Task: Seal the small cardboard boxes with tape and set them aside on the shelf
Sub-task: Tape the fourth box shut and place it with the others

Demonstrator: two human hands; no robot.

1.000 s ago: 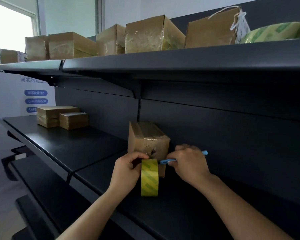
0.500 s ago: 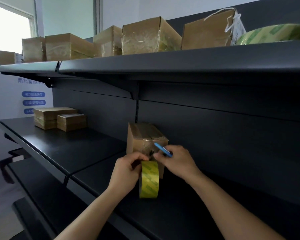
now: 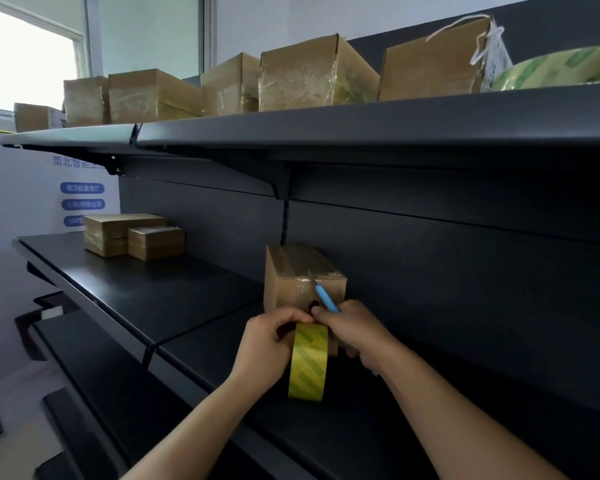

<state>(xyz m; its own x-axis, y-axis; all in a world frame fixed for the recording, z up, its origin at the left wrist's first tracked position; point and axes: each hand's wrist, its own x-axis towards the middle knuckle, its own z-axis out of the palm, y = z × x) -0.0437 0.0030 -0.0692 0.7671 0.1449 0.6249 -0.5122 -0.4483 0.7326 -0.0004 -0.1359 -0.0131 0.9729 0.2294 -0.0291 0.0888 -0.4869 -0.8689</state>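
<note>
The small cardboard box [image 3: 303, 275] stands on the middle shelf [image 3: 187, 299], its far side close to the dark back panel [image 3: 430, 289]; it has not shifted over the last second. The left hand [image 3: 269, 344] still grips the yellow-green tape roll [image 3: 309, 362], thumb and fingers curled over its top; the roll stands on edge just near of the box, as before. The right hand [image 3: 355, 336] is curled round a slim blue tool [image 3: 326, 299]; a second ago the tool lay level and stuck out to the right, and now it slants up and left, its tip at the taped front of the box; the two hands meet above the roll. Far left on the same shelf sit flat boxes [image 3: 132, 233]; taped boxes [image 3: 312, 77] line the top shelf [image 3: 361, 123].
</note>
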